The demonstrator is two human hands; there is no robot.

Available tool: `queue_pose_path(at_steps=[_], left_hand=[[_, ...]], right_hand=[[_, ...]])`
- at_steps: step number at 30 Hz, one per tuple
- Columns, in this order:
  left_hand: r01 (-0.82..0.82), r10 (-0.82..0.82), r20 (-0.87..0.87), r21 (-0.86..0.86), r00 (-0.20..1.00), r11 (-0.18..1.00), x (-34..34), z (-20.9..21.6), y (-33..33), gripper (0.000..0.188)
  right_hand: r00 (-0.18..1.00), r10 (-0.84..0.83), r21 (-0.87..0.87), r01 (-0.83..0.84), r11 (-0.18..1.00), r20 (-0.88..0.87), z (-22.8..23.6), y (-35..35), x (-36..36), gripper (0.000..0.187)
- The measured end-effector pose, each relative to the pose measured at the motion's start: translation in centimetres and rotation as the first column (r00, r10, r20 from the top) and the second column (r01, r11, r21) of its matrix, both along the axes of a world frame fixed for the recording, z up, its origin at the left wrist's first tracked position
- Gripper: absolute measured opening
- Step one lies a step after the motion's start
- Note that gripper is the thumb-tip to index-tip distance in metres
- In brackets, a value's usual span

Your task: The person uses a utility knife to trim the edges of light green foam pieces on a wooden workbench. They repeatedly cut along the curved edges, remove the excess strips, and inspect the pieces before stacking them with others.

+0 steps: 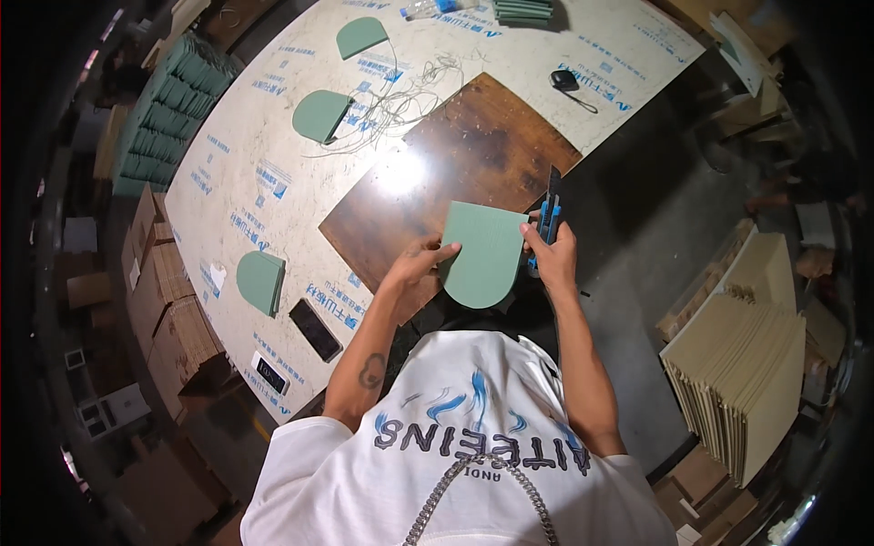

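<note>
A flat green half-round felt piece (482, 255) is held above the brown wooden board (455, 155) on the worktop (246, 173), pinched at its left edge by the left hand (414, 264). The right hand (551, 255) is closed around a blue-and-black utility knife (549, 214) while steadying the right edge. The piece looks light and fairly stiff, best gripped by its edges

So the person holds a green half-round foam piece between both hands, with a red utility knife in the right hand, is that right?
Nearly. The utility knife in the right hand is blue and black, not red, as the head view shows. The rest stands: both hands, the left hand too, hold the green half-round foam piece above the dark brown wooden board.
</note>
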State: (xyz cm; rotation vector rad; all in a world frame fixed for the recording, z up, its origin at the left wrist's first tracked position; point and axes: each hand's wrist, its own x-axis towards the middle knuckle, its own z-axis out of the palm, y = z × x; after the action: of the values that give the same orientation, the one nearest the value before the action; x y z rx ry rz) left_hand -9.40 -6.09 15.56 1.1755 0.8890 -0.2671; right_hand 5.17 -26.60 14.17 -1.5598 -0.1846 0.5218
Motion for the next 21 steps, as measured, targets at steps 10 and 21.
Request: queue_pose_path(at_steps=[10, 21], left_hand=[[-0.109, -0.19, 0.61, 0.419, 0.769, 0.902, -2.9, 9.0, 1.5, 0.021], [-0.175, -0.194, 0.66, 0.449, 0.726, 0.876, -4.1, 11.0, 0.5, 0.025]], right_hand=[[0.976, 0.004, 0.446, -0.102, 0.889, 0.216, 14.8, -1.4, -2.4, 0.026], [0.91, 0.007, 0.52, -0.243, 0.819, 0.414, 17.5, -2.1, -4.3, 0.028]])
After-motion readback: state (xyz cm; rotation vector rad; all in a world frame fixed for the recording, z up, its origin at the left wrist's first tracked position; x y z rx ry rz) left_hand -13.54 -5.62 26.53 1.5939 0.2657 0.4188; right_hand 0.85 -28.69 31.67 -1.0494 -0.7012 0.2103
